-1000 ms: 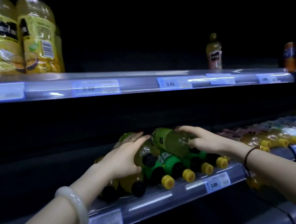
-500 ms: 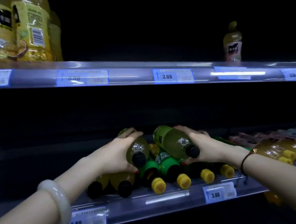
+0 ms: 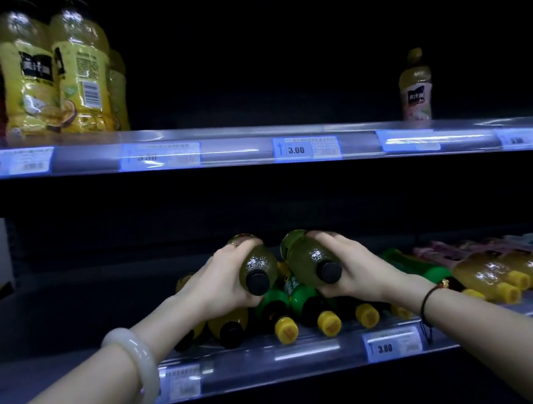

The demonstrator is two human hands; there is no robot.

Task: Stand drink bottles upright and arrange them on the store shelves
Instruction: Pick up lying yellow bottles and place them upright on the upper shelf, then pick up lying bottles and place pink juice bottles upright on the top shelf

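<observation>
**One bottle in each hand, both lying tilted over the heap**

Left hand (image 3: 224, 282) wraps the body of a black-capped yellow-green bottle, the left bottle (image 3: 258, 260). Right hand (image 3: 354, 271) grips its twin, the right bottle (image 3: 304, 257), just beside it. Both are tilted, caps toward the near side. They sit over the heap (image 3: 328, 322) of yellow-capped green bottles lying on the lower shelf (image 3: 307, 352); contact with the heap is hidden by the hands.

The mid-body grip probably lets each wrist swing its bottle upright. Neither is stood up yet. On the upper shelf (image 3: 236, 145), juice bottles (image 3: 81, 79) stand upright at the left and a lone small bottle (image 3: 415, 87) at the right.
</observation>
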